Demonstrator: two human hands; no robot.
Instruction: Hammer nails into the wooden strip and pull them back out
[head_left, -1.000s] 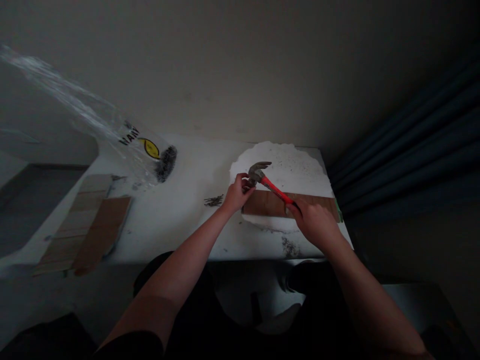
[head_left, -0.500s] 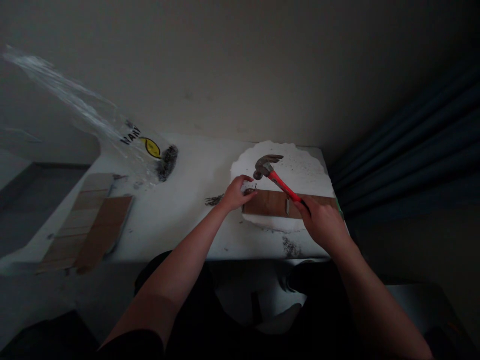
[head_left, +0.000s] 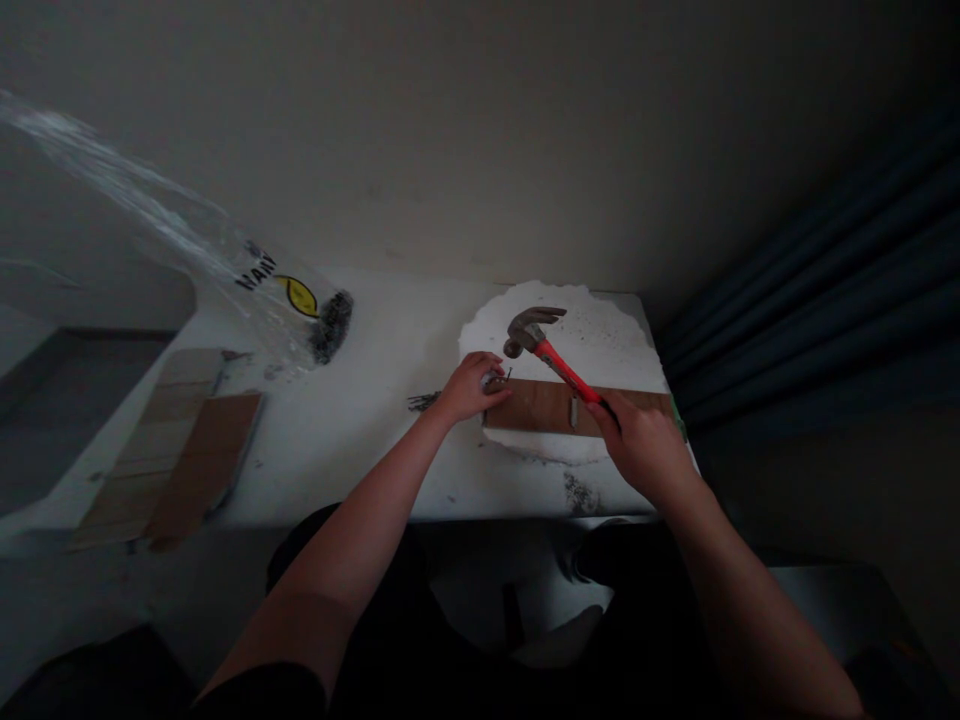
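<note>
My right hand (head_left: 649,445) is wrapped round the red handle of a claw hammer (head_left: 559,362). The hammer's head hangs above the far left part of a brown wooden board (head_left: 536,405), close to a small upright nail (head_left: 510,373). At the board's left end is my left hand (head_left: 471,385), its thumb and fingers curled round a small pale thing beside the nail, too dim to name. A small light-coloured piece (head_left: 574,411) sits on the middle of the board. Beneath the board lies a white slab with a ragged edge (head_left: 487,318).
Loose nails (head_left: 424,402) lie on the white table (head_left: 382,400) left of my left hand. A clear plastic bag (head_left: 300,310) with dark small pieces stands farther left. Boards (head_left: 202,450) overhang the front left edge. Dark curtains (head_left: 810,300) hang at the right.
My left hand has shifted slightly, its fingers curling closer beside the nail. The hammer stays at about the same height over the board. The whole view has moved a little.
</note>
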